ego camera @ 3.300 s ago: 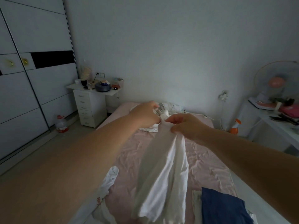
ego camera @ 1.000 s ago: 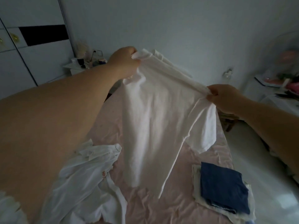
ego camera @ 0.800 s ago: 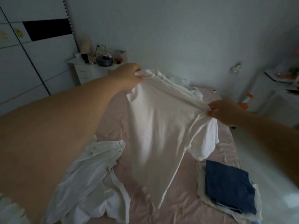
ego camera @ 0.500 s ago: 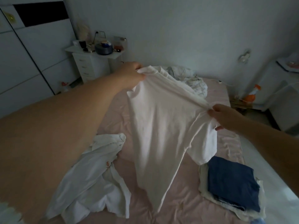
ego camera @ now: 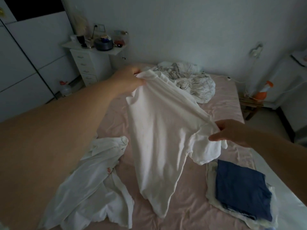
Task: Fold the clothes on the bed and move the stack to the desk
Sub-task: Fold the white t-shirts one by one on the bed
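Pink-sheeted bed | my left hand and right hand pinch the limp white cotton T-shirt aloft mid-bed | risk — hem drags, bunching the fold — landing crooked

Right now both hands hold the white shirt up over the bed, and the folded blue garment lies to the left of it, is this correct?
Not quite: the head view shows the folded blue garment lying to the right of the white shirt, on the bed. The left hand and right hand do hold it.
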